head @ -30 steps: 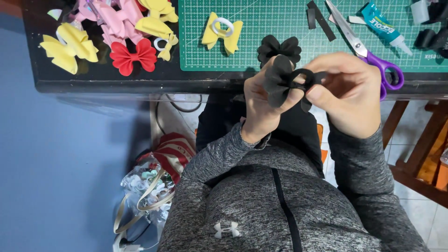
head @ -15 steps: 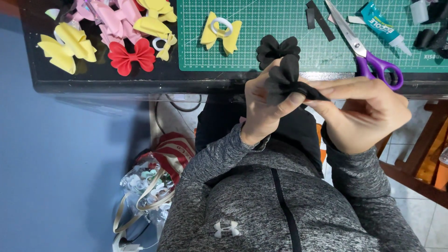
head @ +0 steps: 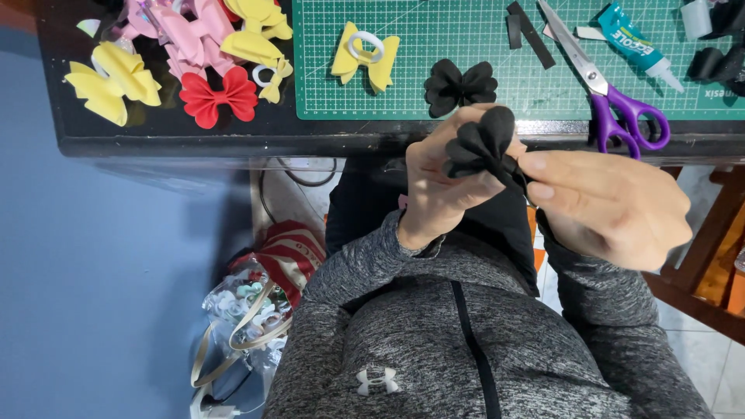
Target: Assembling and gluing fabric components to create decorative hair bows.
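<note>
Hands: we see the left hand (head: 438, 182) pinching a folded black foam bow (head: 481, 143) between thumb and fingers, just in front of the desk edge, above the lap; the right hand (head: 609, 206) has its fingertips closed narrowly on the bow's right end.
Desk: a black tabletop (head: 194, 136) with a green cutting mat (head: 466, 35) on it — the mat carries a finished black bow (head: 460, 85), a yellow bow with a white ring (head: 365, 58), black strips (head: 528, 31), purple-handled scissors (head: 613, 93) and a glue tube (head: 640, 43).
Left of the mat: yellow, pink and red bows in a heap (the red bow (head: 219, 95) lies nearest us).
Room: a blue wall (head: 101, 287) on the left, pale floor tiles — a clear bag of rings (head: 248, 306) sits beside the grey sweater (head: 466, 341).
Right: wooden furniture (head: 714, 256), only partly in view.
</note>
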